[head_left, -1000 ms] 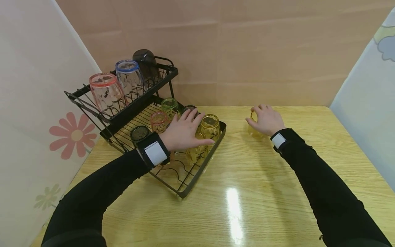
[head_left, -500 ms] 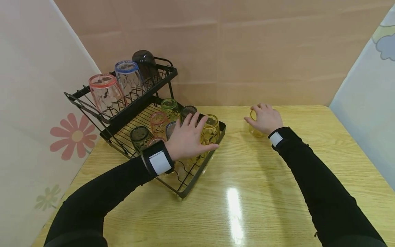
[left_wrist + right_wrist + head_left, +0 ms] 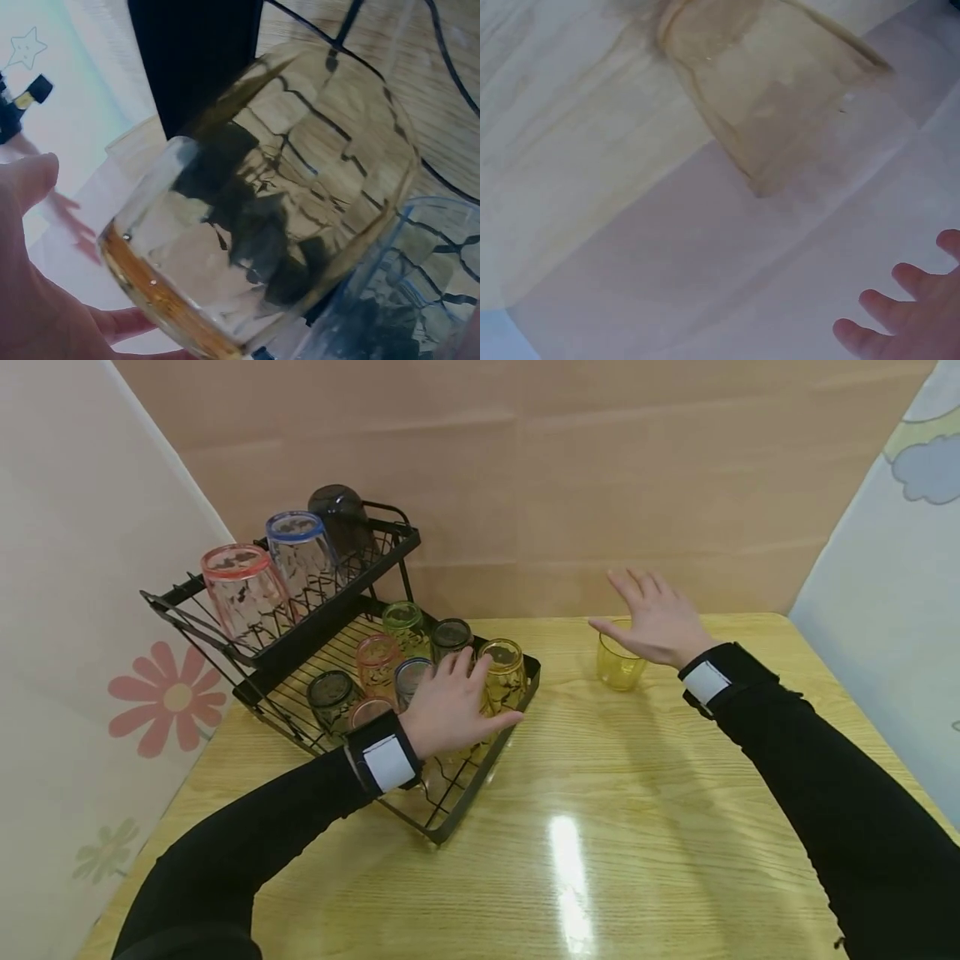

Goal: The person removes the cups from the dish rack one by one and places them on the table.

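Note:
A yellow glass (image 3: 619, 672) stands upright on the table, mouth up. My right hand (image 3: 662, 622) hovers beside and above it with fingers spread, holding nothing; the right wrist view has the same glass (image 3: 772, 90) apart from the fingertips. Over the lower tier of the rack, my left hand (image 3: 452, 706) has its fingers stretched out and thumb to the side. Close to it in the left wrist view is an upside-down yellow glass (image 3: 300, 172); whether the fingers touch it I cannot tell. Another upturned yellow glass (image 3: 504, 667) sits at the rack's right edge.
The black two-tier rack (image 3: 457, 822) stands at the left. Its upper tier bears a red-rimmed glass (image 3: 243, 593), a blue-rimmed glass (image 3: 300, 556) and a dark glass (image 3: 341, 522). Several coloured glasses, including a green glass (image 3: 405, 622), fill the lower tier. A brown wall backs the table.
My right hand has let go of the yellow glass, its fingers spreading as it rises away; the glass stays on the table. My left hand has shifted slightly and stays over the rack.

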Available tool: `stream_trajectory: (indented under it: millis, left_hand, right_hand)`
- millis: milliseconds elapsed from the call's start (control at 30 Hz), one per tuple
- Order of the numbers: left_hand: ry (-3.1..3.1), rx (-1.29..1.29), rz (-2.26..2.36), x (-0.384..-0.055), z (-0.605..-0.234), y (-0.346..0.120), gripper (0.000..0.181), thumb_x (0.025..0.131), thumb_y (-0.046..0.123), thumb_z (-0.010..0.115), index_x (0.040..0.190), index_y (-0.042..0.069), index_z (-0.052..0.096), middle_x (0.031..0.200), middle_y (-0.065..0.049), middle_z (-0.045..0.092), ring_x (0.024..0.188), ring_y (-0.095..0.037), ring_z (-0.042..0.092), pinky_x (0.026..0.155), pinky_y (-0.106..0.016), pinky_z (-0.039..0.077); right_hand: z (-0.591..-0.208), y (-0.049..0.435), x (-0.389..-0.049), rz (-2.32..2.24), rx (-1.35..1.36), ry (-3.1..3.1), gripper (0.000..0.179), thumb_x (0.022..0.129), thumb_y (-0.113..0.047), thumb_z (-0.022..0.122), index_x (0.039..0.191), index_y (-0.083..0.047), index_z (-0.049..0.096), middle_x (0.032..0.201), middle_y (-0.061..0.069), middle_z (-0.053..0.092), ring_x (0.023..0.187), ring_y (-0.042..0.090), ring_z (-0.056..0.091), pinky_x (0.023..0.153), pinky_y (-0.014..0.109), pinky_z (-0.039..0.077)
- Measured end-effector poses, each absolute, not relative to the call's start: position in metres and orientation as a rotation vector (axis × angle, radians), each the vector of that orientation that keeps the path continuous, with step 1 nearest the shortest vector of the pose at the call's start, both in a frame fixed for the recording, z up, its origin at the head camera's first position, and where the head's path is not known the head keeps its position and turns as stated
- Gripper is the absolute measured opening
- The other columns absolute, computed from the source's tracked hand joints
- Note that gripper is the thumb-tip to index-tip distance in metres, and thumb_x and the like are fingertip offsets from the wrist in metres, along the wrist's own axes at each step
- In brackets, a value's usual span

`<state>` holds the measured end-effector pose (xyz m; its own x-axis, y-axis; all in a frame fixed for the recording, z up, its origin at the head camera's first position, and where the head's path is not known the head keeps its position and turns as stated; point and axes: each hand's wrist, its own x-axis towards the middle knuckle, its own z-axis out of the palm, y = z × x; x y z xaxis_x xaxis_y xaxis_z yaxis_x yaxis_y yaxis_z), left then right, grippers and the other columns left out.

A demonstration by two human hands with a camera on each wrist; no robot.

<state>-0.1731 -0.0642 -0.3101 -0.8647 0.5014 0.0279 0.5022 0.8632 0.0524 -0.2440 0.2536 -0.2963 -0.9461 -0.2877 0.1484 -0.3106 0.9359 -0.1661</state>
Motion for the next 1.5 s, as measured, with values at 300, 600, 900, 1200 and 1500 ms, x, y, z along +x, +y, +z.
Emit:
stream_trajectory:
  millis: [300, 600, 900, 1200, 1500]
  left_hand:
    - [-3.034, -0.860, -0.033, -0.178, -0.316, -0.069, 0.089, 0.089, 0.069, 0.048, 0.147, 0.002, 0.035, 0.143, -0.028, 0.039, 0.131, -0.041, 0.039, 0.106, -0.052, 0.032]
    - [-3.007, -0.943, 0.061, -0.177, -0.329, -0.067, 0.080, 0.090, 0.064, 0.053, 0.136, 0.000, 0.044, 0.130, -0.027, 0.049, 0.117, -0.038, 0.051, 0.088, -0.044, 0.050]
    - [-2.844, -0.988, -0.009, -0.179, -0.338, -0.072, 0.058, 0.088, 0.056, 0.065, 0.108, 0.003, 0.050, 0.085, -0.010, 0.048, 0.073, -0.023, 0.052, 0.056, -0.030, 0.044]
    - [-2.830, -0.972, -0.184, -0.179, -0.340, -0.080, 0.060, 0.086, 0.056, 0.066, 0.113, 0.005, 0.050, 0.088, -0.010, 0.049, 0.070, -0.021, 0.048, 0.051, -0.029, 0.040]
    - [-2.773, -0.820, -0.510, -0.174, -0.321, -0.089, 0.061, 0.086, 0.049, 0.071, 0.121, 0.004, 0.051, 0.088, -0.006, 0.048, 0.065, -0.018, 0.046, 0.048, -0.028, 0.038]
  right_hand:
    - [-0.271, 0.254, -0.227, 0.295, 0.518, -2.944, 0.083, 0.096, -0.063, 0.038, 0.156, -0.009, 0.016, 0.157, 0.025, 0.010, 0.142, 0.048, 0.010, 0.108, 0.065, 0.012]
    - [-0.277, 0.246, -0.195, 0.364, 0.581, -2.835, 0.076, 0.097, -0.055, 0.046, 0.156, -0.014, 0.021, 0.156, 0.021, 0.019, 0.141, 0.045, 0.017, 0.101, 0.068, 0.025]
    - [-0.306, 0.229, -0.159, 0.996, 0.555, -2.614, 0.062, 0.102, -0.043, 0.042, 0.155, -0.014, 0.028, 0.155, 0.013, 0.028, 0.140, 0.037, 0.025, 0.101, 0.066, 0.027]
    - [-0.335, 0.207, -0.140, 1.369, 0.538, -2.424, 0.060, 0.105, -0.035, 0.038, 0.156, -0.009, 0.020, 0.154, 0.017, 0.024, 0.136, 0.037, 0.028, 0.100, 0.061, 0.027]
    - [-0.357, 0.174, -0.128, 1.673, 0.509, -2.257, 0.060, 0.105, -0.035, 0.034, 0.156, -0.007, 0.017, 0.157, 0.012, 0.020, 0.140, 0.033, 0.024, 0.105, 0.062, 0.024]
